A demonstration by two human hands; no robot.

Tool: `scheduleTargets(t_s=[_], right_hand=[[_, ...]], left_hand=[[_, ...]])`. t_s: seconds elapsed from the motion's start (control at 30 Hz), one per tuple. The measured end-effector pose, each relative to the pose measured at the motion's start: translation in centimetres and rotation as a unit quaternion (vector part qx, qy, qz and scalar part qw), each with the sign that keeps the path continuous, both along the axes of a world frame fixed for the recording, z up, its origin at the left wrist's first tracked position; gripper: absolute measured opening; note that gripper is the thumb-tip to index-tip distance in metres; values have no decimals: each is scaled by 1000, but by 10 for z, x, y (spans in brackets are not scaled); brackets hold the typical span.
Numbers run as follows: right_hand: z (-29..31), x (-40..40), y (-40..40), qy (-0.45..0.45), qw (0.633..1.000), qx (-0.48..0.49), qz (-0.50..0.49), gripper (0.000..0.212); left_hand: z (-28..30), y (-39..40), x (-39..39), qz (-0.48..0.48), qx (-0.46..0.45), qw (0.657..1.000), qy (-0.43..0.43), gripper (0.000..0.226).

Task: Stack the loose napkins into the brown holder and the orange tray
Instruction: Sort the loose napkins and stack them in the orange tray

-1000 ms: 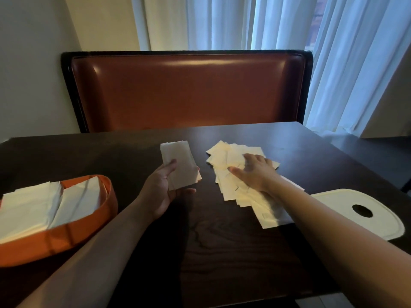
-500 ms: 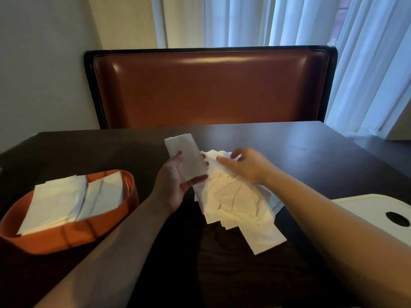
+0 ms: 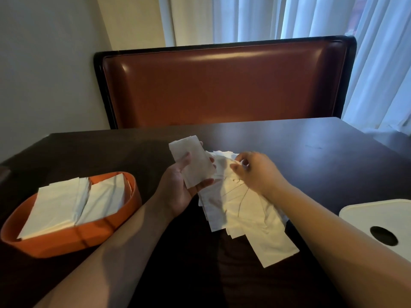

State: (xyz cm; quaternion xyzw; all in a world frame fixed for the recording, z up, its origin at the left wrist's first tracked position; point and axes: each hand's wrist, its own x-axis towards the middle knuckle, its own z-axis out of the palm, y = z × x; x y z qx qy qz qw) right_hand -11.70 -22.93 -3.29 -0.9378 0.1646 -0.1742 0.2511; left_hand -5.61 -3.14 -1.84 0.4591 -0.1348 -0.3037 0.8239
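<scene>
Napkins [image 3: 240,207]: two stacks in tray [image 3: 66,243]

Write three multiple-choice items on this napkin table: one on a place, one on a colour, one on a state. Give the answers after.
1. Where does the tray sit relative to the loose napkin pile?
A. To its left
B. To its right
C. Behind it

2. What colour is the tray?
A. Green
B. Orange
C. Black

3. What is the left hand doing?
A. Resting flat on the table
B. Gripping the tray rim
C. Holding a small stack of napkins upright

Answers:
1. A, the tray lies at the table's left side, the pile in the middle.
2. B, its wall is plainly orange.
3. C, thumb and fingers clasp the stack above the table while the right hand picks at the pile.
</scene>
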Motion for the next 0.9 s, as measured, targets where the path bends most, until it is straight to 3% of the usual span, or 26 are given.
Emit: scheduleTargets(t_s=[0.23, 0.37, 0.43, 0.57, 0.63, 0.7, 0.8, 0.83, 0.9], right_hand=[[1, -5, -7, -132, 988, 67, -39, 19], [-4, -3, -6, -50, 997, 60, -19, 17], [-3, -4, -6, -84, 994, 66, -33, 25], [18, -13, 0, -239, 945, 225, -10, 12], [29, -19, 6, -262, 922, 283, 22, 13], [41, -25, 11, -232, 899, 356, 109, 13], [52, -37, 18, -120, 808, 516, 257, 13], [52, -38, 19, -88, 809, 513, 273, 12], [47, -35, 24, -58, 879, 386, 275, 15]], left_hand=[[-1, 1, 2, 9, 2, 1000, -3, 32], [3, 1, -1, 28, 15, 1000, 1, 26], [5, 2, -2, 41, 25, 999, 2, 23], [8, 4, -5, 59, 15, 998, 6, 23], [6, 4, -4, 62, 14, 998, 1, 25], [7, 4, -5, 63, 18, 998, -11, 27], [6, 4, -3, 35, 31, 998, -29, 40], [5, 5, -4, 10, 38, 999, -36, 48], [5, 5, -8, -48, 51, 997, -26, 51]])
